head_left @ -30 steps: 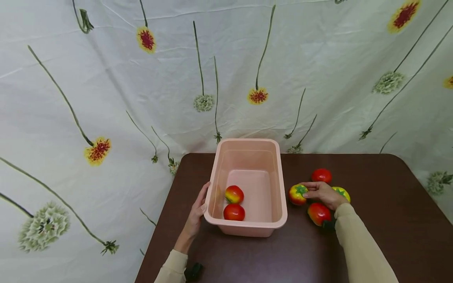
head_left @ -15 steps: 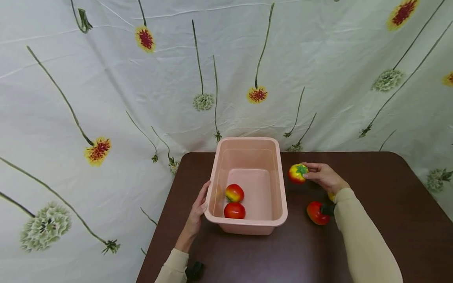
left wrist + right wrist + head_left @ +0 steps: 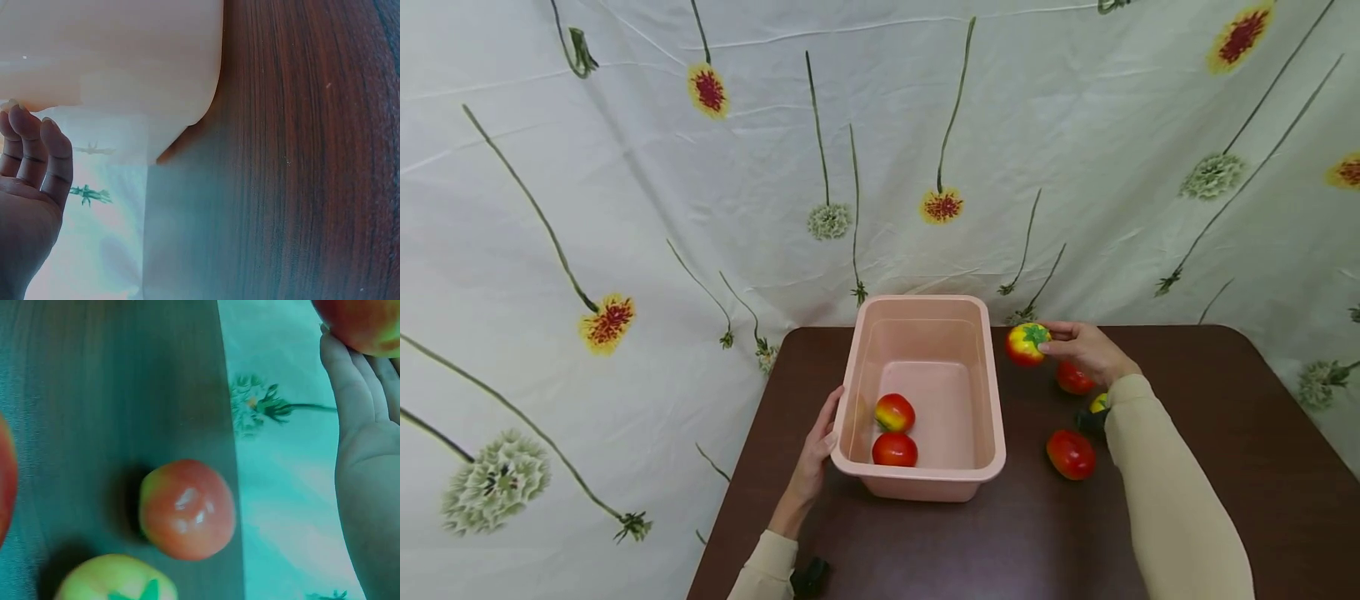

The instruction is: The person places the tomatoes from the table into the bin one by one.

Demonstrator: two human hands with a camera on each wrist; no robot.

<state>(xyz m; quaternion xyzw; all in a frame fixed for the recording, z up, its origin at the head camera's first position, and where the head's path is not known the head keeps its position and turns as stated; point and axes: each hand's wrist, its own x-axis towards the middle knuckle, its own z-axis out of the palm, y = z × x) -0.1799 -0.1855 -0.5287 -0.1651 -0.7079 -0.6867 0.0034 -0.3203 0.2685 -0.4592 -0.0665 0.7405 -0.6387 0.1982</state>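
My right hand [image 3: 1090,352] pinches a red-and-yellow tomato [image 3: 1024,345] with a green star-shaped top, to the right of the pink plastic bin [image 3: 946,400]. In the right wrist view this tomato [image 3: 365,325] is cut off at the top corner, over the fingertips. At the bin's left rim, my left hand [image 3: 815,457] grips the edge near the front corner. The left wrist view has its fingers against the bin's outer wall [image 3: 144,56]. Inside the bin lie a red-and-yellow fruit [image 3: 894,412] and a red fruit [image 3: 894,449], side by side.
Around my right forearm on the dark wooden table [image 3: 970,550] lie a red fruit [image 3: 1074,377], another red fruit [image 3: 1071,454] and a partly hidden yellow one [image 3: 1099,402] with a green top. A flower-printed cloth [image 3: 760,167] hangs behind the table.
My right hand has lifted the tomato from among the other fruits and carried it toward the table's far edge. The left hand and the bin stay in place.
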